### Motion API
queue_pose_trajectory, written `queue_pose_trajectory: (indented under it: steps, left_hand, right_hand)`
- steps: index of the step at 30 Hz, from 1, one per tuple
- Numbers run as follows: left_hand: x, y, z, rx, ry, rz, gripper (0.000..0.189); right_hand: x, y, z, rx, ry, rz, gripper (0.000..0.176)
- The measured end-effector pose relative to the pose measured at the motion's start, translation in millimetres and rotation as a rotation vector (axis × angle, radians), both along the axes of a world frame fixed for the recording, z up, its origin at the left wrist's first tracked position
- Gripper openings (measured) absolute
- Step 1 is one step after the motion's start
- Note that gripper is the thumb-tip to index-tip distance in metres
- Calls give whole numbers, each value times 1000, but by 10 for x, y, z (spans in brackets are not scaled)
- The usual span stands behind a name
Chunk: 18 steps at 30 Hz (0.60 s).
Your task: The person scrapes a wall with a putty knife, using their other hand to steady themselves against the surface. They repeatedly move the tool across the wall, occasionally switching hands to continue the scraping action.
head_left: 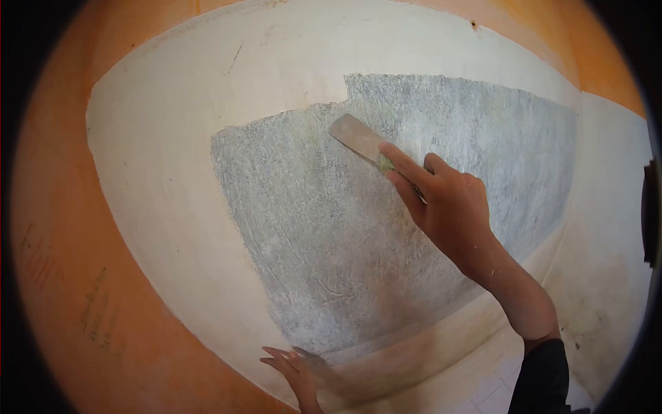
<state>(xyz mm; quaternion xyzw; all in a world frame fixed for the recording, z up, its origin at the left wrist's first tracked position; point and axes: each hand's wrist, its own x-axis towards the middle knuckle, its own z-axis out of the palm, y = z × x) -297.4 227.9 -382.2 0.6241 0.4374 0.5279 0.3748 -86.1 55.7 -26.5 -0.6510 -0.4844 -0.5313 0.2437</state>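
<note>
My right hand point(448, 207) grips a putty knife point(358, 136) by its handle. Its wide metal blade points up and left over a rough grey patch point(296, 207) on the white wall point(158, 138), near the notch in the patch's upper edge. Whether the blade touches the surface cannot be told. Low in the view, my left hand point(293, 372) is beside the patch's bottom left corner, with fingers apart and nothing visible in them.
Orange wall paint point(76, 241) surrounds the white area on the left and above, with faint writing at lower left. Pale floor tiles point(500, 393) show at the bottom right. A dark object point(650, 214) stands at the right edge.
</note>
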Motion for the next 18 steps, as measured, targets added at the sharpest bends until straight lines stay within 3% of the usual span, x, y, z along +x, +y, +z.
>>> queue_pose_trajectory:
  steps: [7,10,14,18]
  left_hand:
    - [-122,58,-21,-31,62,-103,77]
    - [-166,9,38,-37,48,-143,77]
    - [-192,56,6,-52,48,-170,77]
    - [-233,27,76,-60,65,-178,82]
  right_hand:
    - [-278,207,138,71,48,-36,33]
    - [-371,210,70,29,207,-66,34]
    - [-336,229,158,99,180,29,33]
    - [-436,209,-97,26,297,-69,33]
